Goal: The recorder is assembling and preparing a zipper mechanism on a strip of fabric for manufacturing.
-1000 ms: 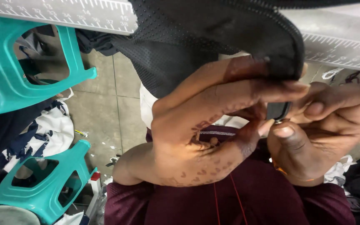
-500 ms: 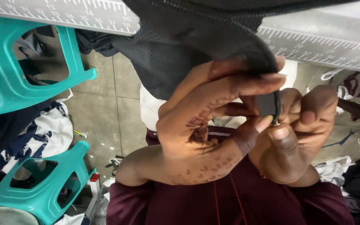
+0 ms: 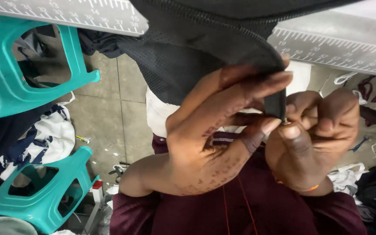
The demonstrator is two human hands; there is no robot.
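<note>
Since the earlier frame the right hand [image 3: 314, 139] has been drawn closer to the left hand [image 3: 214, 135], both pinched on the black strap [image 3: 279, 102], which hangs upright between them below the ruler-marked table edge [image 3: 66, 15], possibly with a small metal end.

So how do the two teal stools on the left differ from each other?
The upper stool sits close under the ruler-marked table edge, while the lower stool stands nearer the bottom left corner. Dark and white cloth lies against the upper stool; the lower stool has a white and red object beside it. Both are teal plastic with open cut-out sides on the tiled floor.
</note>
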